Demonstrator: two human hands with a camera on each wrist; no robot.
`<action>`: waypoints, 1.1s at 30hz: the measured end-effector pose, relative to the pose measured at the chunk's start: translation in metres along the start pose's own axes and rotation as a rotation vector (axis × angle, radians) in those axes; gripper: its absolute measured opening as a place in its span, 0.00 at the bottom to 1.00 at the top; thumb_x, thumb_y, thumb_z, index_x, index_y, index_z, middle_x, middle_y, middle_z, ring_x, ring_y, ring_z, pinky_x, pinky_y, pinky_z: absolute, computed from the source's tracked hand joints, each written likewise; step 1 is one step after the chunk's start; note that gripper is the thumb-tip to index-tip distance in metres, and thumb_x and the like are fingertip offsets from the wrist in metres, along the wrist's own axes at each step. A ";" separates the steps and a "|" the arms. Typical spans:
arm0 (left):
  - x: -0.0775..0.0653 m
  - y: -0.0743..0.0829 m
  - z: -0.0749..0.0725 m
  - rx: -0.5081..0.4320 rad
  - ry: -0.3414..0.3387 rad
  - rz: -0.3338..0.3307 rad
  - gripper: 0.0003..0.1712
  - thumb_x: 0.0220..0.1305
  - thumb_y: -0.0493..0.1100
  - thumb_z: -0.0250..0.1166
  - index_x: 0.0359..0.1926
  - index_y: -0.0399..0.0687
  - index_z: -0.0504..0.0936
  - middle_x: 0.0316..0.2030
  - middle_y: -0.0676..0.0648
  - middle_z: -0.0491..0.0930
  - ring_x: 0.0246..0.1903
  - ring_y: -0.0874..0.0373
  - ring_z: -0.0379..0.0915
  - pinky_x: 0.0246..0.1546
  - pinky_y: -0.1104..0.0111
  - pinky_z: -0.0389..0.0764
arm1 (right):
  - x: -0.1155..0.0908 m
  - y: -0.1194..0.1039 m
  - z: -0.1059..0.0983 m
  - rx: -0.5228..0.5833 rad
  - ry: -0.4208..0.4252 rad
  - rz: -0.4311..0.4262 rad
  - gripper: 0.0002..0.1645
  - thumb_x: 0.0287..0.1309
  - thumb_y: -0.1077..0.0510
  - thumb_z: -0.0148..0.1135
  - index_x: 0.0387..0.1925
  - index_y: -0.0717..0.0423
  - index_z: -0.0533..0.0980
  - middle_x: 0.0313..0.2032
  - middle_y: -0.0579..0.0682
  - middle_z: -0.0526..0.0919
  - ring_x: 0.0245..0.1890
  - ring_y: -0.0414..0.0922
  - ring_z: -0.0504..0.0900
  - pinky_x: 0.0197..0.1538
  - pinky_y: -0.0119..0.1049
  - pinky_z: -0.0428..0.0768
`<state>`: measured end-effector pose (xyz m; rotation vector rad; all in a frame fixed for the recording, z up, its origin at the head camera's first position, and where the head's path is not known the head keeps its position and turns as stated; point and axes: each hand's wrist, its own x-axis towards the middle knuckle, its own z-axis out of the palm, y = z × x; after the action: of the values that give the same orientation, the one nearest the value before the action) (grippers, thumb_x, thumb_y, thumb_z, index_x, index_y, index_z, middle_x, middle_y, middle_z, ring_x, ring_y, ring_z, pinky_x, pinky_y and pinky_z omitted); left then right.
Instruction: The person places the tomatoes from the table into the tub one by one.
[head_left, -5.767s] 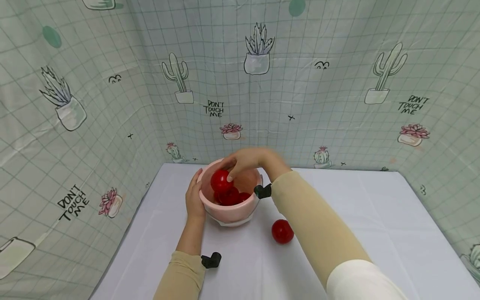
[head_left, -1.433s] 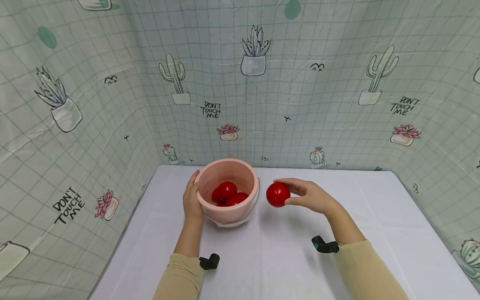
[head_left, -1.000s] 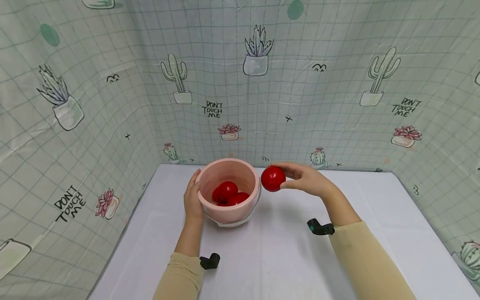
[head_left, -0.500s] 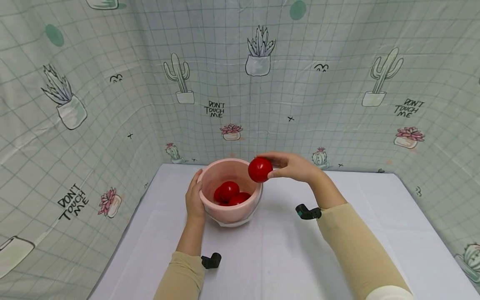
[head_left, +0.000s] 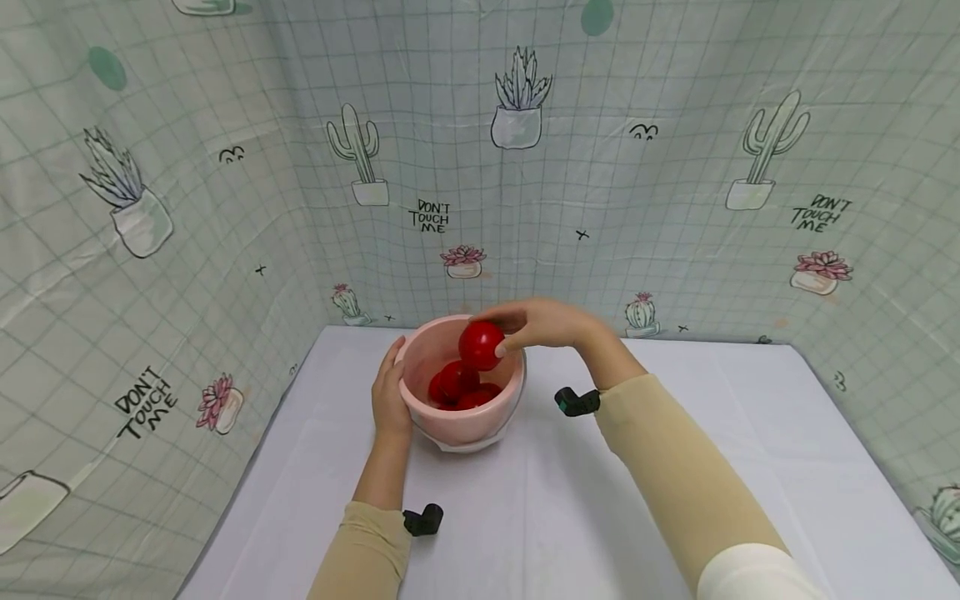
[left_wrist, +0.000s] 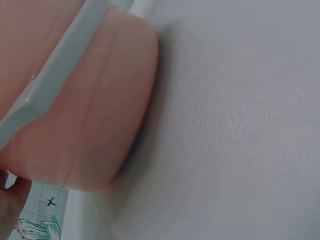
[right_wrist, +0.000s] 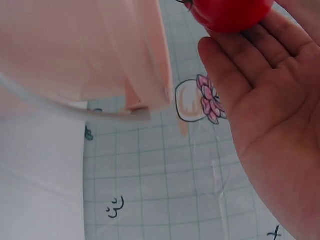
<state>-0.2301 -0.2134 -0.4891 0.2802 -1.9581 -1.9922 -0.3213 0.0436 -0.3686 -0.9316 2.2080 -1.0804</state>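
A pink bucket [head_left: 457, 427] with a pale handle [left_wrist: 65, 65] stands on the table, and several red tomatoes [head_left: 454, 382] lie in it. My left hand [head_left: 391, 402] holds the bucket's left side near the rim; part of it also shows at the lower left of the left wrist view. My right hand [head_left: 551, 323] grips another red tomato [head_left: 481, 345] between thumb and fingers, over the bucket's opening. In the right wrist view this tomato [right_wrist: 230, 12] shows a bit of dark stem, and the palm is turned toward the camera.
The white tabletop [head_left: 525, 517] reaches back to a hanging cloth [head_left: 585, 183] printed with a grid and potted cacti, which also runs along both sides. Each wrist wears a small black camera mount [head_left: 423, 520].
My right hand has carried the tomato from the right of the bucket, up and left, past the rim to above the opening. The left hand and bucket have stayed put.
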 end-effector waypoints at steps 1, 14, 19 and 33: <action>0.000 0.000 0.000 -0.001 0.004 0.003 0.25 0.74 0.51 0.41 0.66 0.72 0.73 0.68 0.63 0.70 0.71 0.64 0.59 0.73 0.57 0.62 | 0.003 -0.003 0.000 -0.006 -0.011 0.002 0.35 0.54 0.48 0.70 0.64 0.34 0.73 0.62 0.41 0.78 0.64 0.45 0.75 0.63 0.46 0.78; 0.001 0.000 -0.001 0.029 -0.010 -0.004 0.26 0.75 0.51 0.40 0.68 0.71 0.71 0.69 0.62 0.68 0.72 0.63 0.58 0.74 0.58 0.61 | 0.044 -0.024 0.016 -0.203 -0.192 0.002 0.32 0.54 0.50 0.69 0.62 0.32 0.74 0.56 0.36 0.79 0.60 0.41 0.74 0.60 0.38 0.79; -0.006 0.016 -0.001 0.041 -0.023 -0.034 0.27 0.75 0.47 0.39 0.71 0.64 0.69 0.71 0.57 0.66 0.73 0.60 0.57 0.74 0.59 0.61 | 0.056 -0.032 0.027 -0.223 -0.285 0.018 0.30 0.54 0.51 0.70 0.60 0.32 0.76 0.55 0.37 0.78 0.60 0.42 0.72 0.56 0.37 0.81; -0.001 -0.001 0.000 0.057 0.008 -0.004 0.25 0.74 0.53 0.42 0.67 0.78 0.70 0.69 0.64 0.67 0.72 0.63 0.58 0.73 0.57 0.63 | 0.067 -0.033 0.044 -0.270 -0.343 0.014 0.32 0.57 0.53 0.69 0.65 0.39 0.73 0.61 0.41 0.77 0.63 0.44 0.71 0.58 0.37 0.80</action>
<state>-0.2298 -0.2129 -0.4906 0.3053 -2.0132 -1.9374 -0.3220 -0.0430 -0.3752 -1.1193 2.0943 -0.5694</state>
